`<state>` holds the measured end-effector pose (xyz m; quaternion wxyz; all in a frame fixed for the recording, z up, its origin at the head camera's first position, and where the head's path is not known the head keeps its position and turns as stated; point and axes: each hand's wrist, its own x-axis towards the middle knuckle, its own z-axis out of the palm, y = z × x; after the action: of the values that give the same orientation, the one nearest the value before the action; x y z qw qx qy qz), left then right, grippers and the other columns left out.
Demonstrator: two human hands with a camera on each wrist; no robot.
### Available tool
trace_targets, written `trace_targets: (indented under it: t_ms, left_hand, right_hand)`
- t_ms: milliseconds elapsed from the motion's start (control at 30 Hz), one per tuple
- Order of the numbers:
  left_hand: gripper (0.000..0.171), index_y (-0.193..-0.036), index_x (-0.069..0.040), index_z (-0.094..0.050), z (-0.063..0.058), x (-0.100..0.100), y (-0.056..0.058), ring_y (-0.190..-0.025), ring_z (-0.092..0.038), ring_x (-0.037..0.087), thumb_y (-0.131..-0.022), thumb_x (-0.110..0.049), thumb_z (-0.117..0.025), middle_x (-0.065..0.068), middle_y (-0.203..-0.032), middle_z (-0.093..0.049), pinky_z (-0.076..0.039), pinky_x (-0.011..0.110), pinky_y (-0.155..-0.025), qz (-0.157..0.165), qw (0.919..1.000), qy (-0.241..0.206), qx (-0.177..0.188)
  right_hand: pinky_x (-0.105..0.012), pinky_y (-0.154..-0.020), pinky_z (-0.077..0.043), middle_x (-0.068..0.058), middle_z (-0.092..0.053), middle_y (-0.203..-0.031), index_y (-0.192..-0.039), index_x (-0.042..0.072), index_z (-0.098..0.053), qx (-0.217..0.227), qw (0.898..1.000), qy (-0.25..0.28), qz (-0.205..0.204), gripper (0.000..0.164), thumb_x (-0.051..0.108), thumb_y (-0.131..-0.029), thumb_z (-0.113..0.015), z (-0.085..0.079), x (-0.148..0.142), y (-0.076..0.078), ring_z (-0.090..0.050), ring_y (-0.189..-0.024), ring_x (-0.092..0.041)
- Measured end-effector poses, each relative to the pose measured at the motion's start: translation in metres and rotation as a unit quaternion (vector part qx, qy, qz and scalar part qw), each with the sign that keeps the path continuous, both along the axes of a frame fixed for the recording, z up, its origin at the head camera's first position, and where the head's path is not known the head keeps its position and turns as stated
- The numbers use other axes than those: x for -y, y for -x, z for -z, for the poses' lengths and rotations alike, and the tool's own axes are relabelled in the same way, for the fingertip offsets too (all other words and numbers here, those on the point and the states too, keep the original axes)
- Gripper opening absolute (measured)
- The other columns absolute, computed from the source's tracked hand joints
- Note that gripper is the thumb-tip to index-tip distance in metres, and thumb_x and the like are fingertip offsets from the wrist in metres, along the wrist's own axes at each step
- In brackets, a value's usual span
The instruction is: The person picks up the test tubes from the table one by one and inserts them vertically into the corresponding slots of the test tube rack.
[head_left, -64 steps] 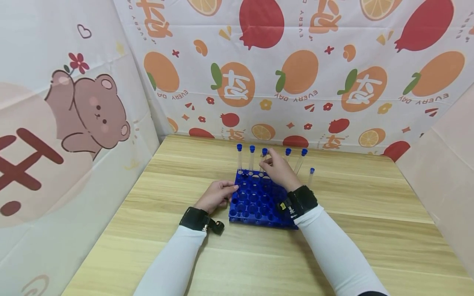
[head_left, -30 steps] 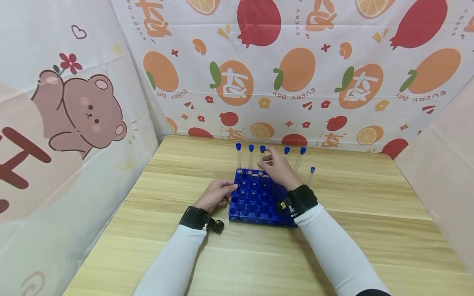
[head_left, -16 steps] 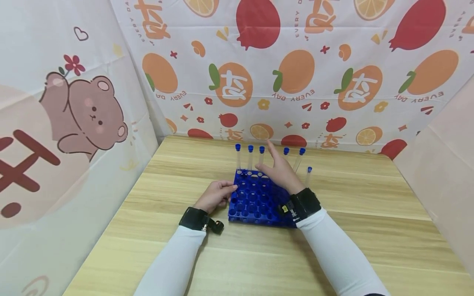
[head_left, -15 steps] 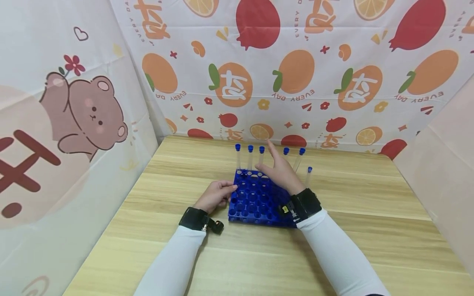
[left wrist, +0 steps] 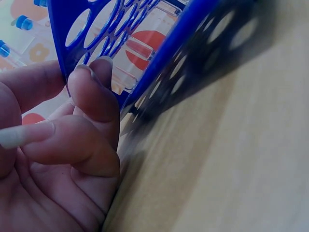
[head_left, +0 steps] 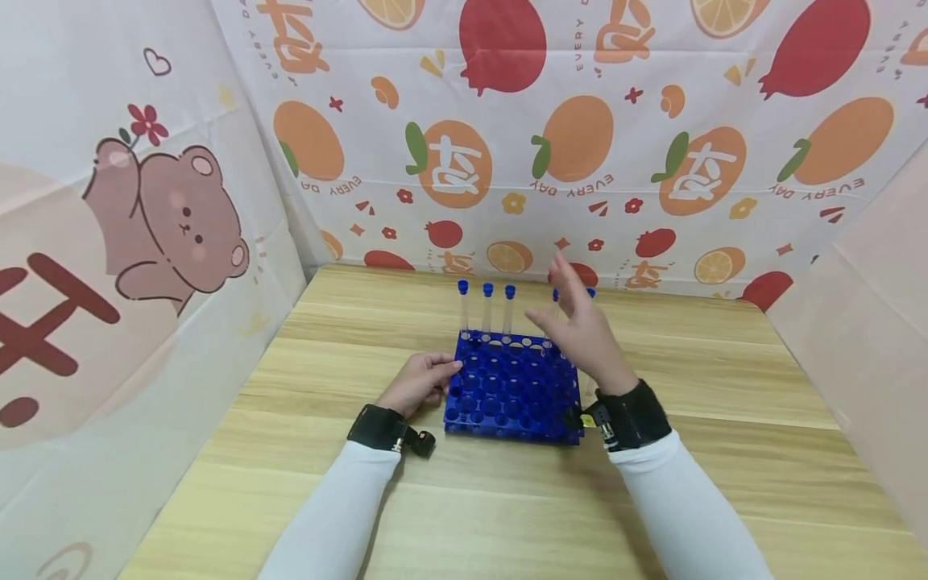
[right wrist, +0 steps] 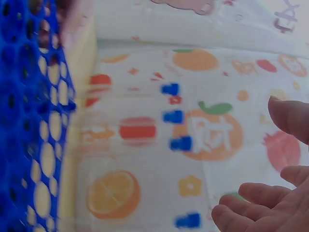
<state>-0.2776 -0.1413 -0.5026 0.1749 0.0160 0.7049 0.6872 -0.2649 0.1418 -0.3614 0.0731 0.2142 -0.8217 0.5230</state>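
A blue test tube rack [head_left: 500, 385] with rows of round holes stands on the wooden table. My left hand [head_left: 420, 385] grips its left edge; the left wrist view shows fingertips [left wrist: 94, 87] at the rack's end panel. Along the back row, three clear test tubes with blue caps stand at the left: the first tube [head_left: 464, 310], second tube [head_left: 487, 310] and third tube [head_left: 510, 310]. My right hand [head_left: 587, 334] is raised over the back right corner, thumb and fingers spread, holding nothing. It partly hides two more capped tubes, one cap [head_left: 590, 292] showing beside the fingers.
The wooden table [head_left: 725, 451] reaches back to a fruit-print cloth [head_left: 518, 201]. A bear-print cloth [head_left: 181, 217] hangs on the left. Beside the rack's right side, part of another clear tube [head_left: 590, 385] shows behind my right wrist.
My right hand has let go of the third tube, spread its fingers and moved right towards the back right tubes. The left hand stays on the rack's edge.
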Motion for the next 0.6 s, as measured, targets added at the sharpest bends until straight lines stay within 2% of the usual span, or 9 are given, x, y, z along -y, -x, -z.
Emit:
trace_targets:
  t_ms: [133, 267, 467, 600]
  left_hand:
    - [0.033, -0.119, 0.001, -0.064, -0.002, 0.000, 0.000, -0.049, -0.043, 0.007, -0.095, -0.023, -0.065, -0.001, -0.067, -0.055, -0.032, 0.020, -0.040, -0.004, 1.0000, -0.003, -0.001]
    - [0.033, -0.118, 0.001, -0.064, -0.004, 0.001, -0.001, -0.050, -0.044, 0.007, -0.096, -0.022, -0.065, -0.002, -0.067, -0.055, -0.033, 0.020, -0.040, -0.004, 1.0000, 0.002, -0.003]
    - [0.031, -0.117, 0.001, -0.064, -0.002, 0.001, -0.002, -0.050, -0.043, 0.007, -0.096, -0.022, -0.065, -0.002, -0.069, -0.054, -0.033, 0.020, -0.041, -0.005, 0.9999, 0.010, -0.004]
    - [0.033, -0.118, 0.001, -0.063, 0.000, 0.000, -0.002, -0.051, -0.043, 0.007, -0.096, -0.023, -0.065, -0.002, -0.069, -0.054, -0.033, 0.020, -0.041, -0.003, 0.9999, 0.011, -0.005]
  right_hand:
    - [-0.047, -0.117, -0.030, 0.005, -0.025, -0.161, -0.157, 0.034, -0.015, -0.006, 1.000, 0.017, 0.023, 0.080, 0.036, -0.095, -0.065, -0.009, -0.018, 0.003, -0.028, -0.148, -0.018]
    - [-0.050, -0.116, -0.030, 0.002, -0.028, -0.161, -0.157, 0.034, -0.017, -0.011, 0.998, 0.020, 0.056, 0.078, 0.038, -0.095, -0.065, -0.010, -0.037, 0.011, -0.030, -0.147, -0.021]
    - [-0.053, -0.113, -0.033, -0.003, -0.033, -0.159, -0.156, 0.035, -0.019, 0.010, 0.992, 0.024, 0.122, 0.077, 0.047, -0.094, -0.063, 0.003, -0.058, 0.022, -0.035, -0.144, -0.025]
    - [-0.054, -0.111, -0.036, -0.007, -0.034, -0.158, -0.156, 0.034, -0.020, 0.031, 0.988, 0.029, 0.149, 0.074, 0.048, -0.096, -0.059, 0.014, -0.065, 0.028, -0.037, -0.143, -0.030]
